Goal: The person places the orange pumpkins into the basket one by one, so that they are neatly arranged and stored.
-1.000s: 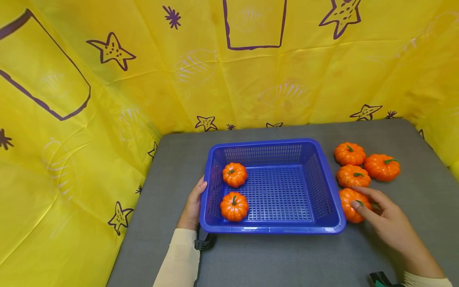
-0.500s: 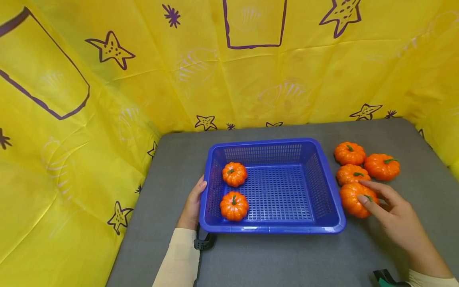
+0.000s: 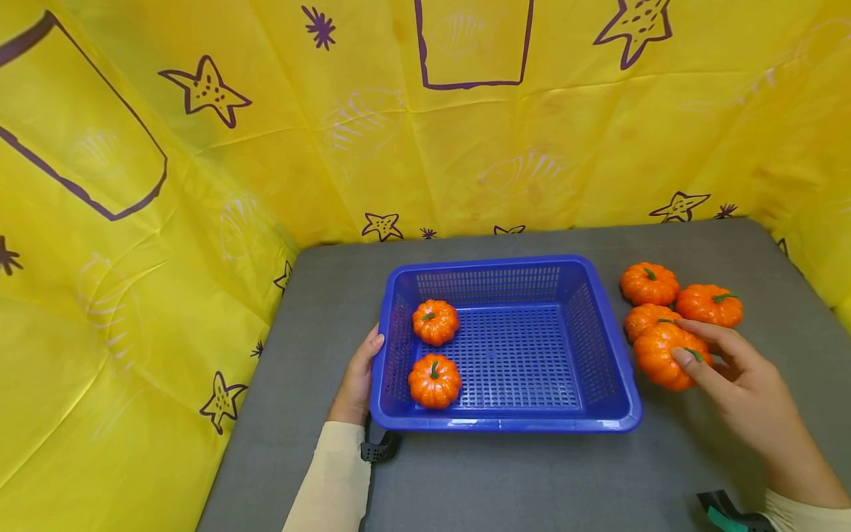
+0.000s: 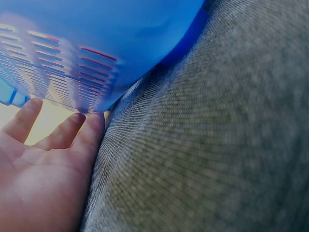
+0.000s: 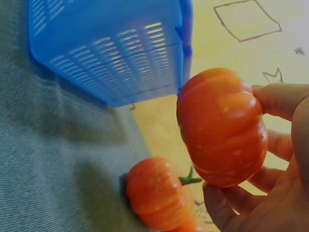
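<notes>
A small orange toy pumpkin (image 3: pixel 665 358) with a green stem is in my right hand (image 3: pixel 751 391), pinched between thumb and fingers. The right wrist view shows this pumpkin (image 5: pixel 219 128) lifted above the table. My left hand (image 3: pixel 359 373) holds the left side of a blue plastic basket (image 3: pixel 505 425), thumb at the rim. In the left wrist view, its fingers (image 4: pixel 89 133) touch the slotted outer wall. Inside the basket, at the left, sit two pumpkins, a rear one (image 3: pixel 435 322) and a front one (image 3: pixel 434 381).
Three more pumpkins rest right of the basket: a rear one (image 3: pixel 648 284), a right one (image 3: pixel 710 304) and one (image 3: pixel 641 321) partly hidden behind the held pumpkin. A grey cloth covers the table (image 3: pixel 505 480). Yellow printed fabric (image 3: pixel 465 162) hangs at the back and sides.
My right hand has lifted its pumpkin off the table and moved it slightly right and away from me, so it now overlaps the pumpkin behind. The left hand and basket stay put.
</notes>
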The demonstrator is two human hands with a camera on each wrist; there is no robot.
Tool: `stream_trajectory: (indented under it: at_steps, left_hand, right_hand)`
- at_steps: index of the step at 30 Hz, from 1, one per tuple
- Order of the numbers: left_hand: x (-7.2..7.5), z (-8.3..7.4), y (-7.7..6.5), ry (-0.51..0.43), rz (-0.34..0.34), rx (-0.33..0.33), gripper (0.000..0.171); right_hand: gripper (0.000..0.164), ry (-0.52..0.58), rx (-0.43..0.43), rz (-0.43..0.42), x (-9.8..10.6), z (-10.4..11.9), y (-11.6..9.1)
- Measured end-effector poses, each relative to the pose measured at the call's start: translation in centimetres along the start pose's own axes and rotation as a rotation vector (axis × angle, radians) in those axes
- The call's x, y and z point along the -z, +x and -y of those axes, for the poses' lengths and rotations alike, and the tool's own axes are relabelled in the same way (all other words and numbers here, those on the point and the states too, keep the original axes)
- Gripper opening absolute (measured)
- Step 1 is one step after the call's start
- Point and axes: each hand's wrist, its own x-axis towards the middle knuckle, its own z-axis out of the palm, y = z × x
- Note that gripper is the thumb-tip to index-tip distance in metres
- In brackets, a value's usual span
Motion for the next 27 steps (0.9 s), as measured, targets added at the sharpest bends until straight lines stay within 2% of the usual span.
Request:
stream_trajectory:
  at_steps: [19, 27]
  left_hand:
    - [0.1, 0.0, 0.1, -0.007, 0.005, -0.003, 0.066]
    - [0.1, 0.0, 0.1, -0.005, 0.0, -0.002, 0.067]
  right_hand:
    - [0.047, 0.013, 0.05, 0.02, -0.7, 2.2, 1.9]
    - [0.045, 0.003, 0.037, 0.044, -1.2, 2.5, 2.6]
